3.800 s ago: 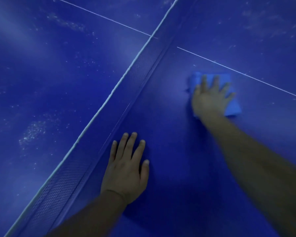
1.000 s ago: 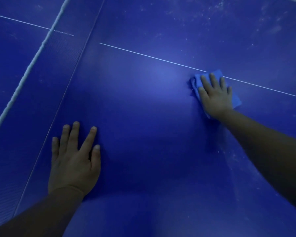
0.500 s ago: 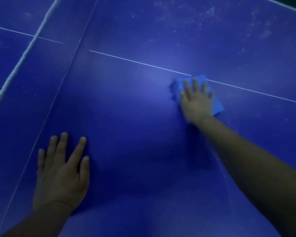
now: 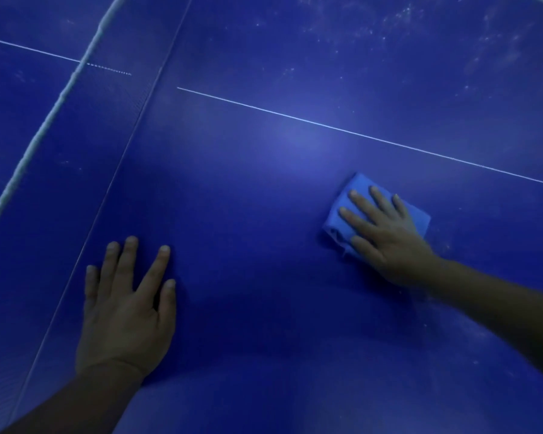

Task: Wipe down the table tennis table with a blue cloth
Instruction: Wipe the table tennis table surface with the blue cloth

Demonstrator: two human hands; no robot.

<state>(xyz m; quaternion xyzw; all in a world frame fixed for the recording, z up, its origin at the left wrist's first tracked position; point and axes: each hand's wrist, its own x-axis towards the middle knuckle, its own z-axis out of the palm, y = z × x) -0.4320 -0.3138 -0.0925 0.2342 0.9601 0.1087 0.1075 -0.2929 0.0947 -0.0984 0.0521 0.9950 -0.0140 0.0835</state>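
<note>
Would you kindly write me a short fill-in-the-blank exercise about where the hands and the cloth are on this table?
1. The right hand presses flat on the folded ____ cloth.
2. The left hand lies flat on the bare table, holding ____.
3. The cloth lies on the near side of the white ____.
4. The net stands on the ____ side of the view.

Missing words: blue; nothing; line; left

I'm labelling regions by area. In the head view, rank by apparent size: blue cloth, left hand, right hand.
1. Left hand, flat on the blue table tennis table; nearer the camera, which may flatter it.
2. Right hand.
3. Folded blue cloth, partly hidden under the right hand.
</note>
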